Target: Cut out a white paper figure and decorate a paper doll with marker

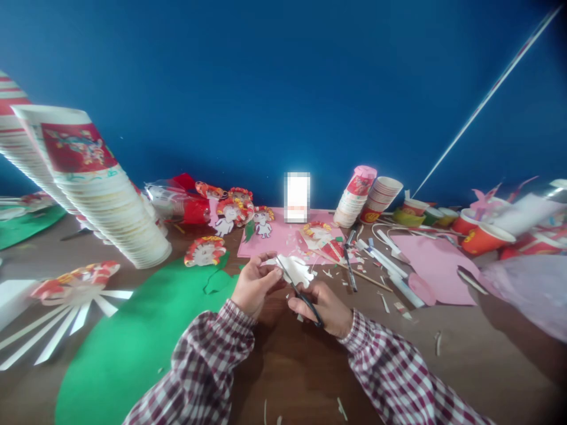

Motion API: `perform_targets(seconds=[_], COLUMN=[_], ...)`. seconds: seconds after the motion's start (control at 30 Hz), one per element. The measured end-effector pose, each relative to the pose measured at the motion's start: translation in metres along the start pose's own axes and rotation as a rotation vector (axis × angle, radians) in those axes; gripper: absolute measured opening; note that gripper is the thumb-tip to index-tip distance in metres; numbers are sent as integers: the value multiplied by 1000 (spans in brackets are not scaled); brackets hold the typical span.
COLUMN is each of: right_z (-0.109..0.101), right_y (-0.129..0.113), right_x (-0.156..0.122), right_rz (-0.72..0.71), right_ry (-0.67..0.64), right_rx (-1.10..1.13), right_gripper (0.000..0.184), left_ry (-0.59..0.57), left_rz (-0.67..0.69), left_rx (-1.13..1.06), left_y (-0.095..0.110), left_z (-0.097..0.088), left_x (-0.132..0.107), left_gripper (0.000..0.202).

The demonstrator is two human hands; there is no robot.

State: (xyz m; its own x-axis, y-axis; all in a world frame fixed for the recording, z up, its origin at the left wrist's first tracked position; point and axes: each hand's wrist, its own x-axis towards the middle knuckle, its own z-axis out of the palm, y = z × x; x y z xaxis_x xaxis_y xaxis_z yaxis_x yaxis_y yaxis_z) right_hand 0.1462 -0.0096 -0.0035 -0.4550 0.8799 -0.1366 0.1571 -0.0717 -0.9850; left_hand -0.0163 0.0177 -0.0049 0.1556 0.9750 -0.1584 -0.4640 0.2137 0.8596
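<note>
Two grips on my feed: left hand point(257, 284) pinching white paper cutout point(297, 268), right hand point(328, 306) closed around black-handled scissors point(297, 290).

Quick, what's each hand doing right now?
Left hand: closed, pinching white paper between thumb and fingers.
Right hand: closed around the scissors, blades at the paper.

Brown table point(287, 378), surface littered. Green sheet point(142, 348) lies flat at left; farther left, a cut cup point(78, 284) with strips splayed. Tall cup stack point(110, 200) stands at far left. Pink sheet point(275, 236), far middle, carries scraps point(328, 273). Second pink sheet point(443, 268) at right, beside white strips point(392, 265). Offcuts point(341, 408) near.
</note>
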Motion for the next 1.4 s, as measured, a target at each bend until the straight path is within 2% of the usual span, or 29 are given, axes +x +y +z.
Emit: perform_targets(seconds=[0.73,1.4], right_z=[-2,-1], right_y=[7,5], right_x=[1,1], right_rz=[-73,-70], right_ry=[10,9], right_rx=[0,42], right_gripper=[29,29], left_ry=[16,22], left_rz=[-4,-12], left_rx=[-27,-33], left_y=[-2,-4], left_z=[-1,-2], left_x=[2,2], left_gripper=[51,51])
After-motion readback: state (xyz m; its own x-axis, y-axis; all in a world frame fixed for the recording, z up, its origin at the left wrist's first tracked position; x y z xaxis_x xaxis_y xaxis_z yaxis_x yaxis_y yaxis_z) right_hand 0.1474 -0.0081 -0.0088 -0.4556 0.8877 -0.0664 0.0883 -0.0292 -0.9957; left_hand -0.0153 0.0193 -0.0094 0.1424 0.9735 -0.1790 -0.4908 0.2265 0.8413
